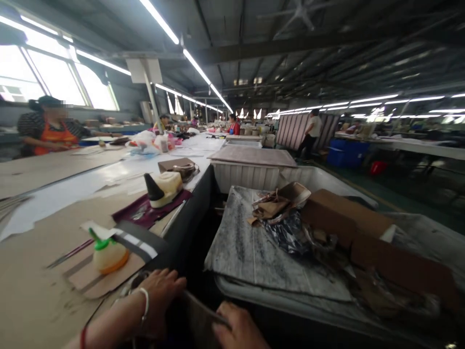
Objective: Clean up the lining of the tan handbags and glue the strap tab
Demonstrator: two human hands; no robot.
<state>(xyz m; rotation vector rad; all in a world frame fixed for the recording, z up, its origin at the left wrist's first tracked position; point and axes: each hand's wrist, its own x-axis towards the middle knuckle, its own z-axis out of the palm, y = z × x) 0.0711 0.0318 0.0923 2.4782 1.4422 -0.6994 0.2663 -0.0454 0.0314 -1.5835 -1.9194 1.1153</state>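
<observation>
At the table's front edge, my left hand (162, 290), with a white bangle at the wrist, is closed over the top edge of a dark brown flat piece (203, 317). My right hand (240, 325) pinches the same piece by its other end, fingers and thumb closed on its edge. The lower part of the piece is in shadow, and its material cannot be made out. Beside my left hand on the table are a squat glue bottle with a green spout (109, 254), a tan panel (85, 286) with dark strips, and a thin pointed tool (70, 253).
A bottle with a black cone cap (154, 191) lies on maroon material (132, 211). Right of the table stands a white bin (247, 175); a grey-stained board (232, 242) carries cardboard and plastic scraps (286, 232). A person in an orange apron (60, 135) sits across the table.
</observation>
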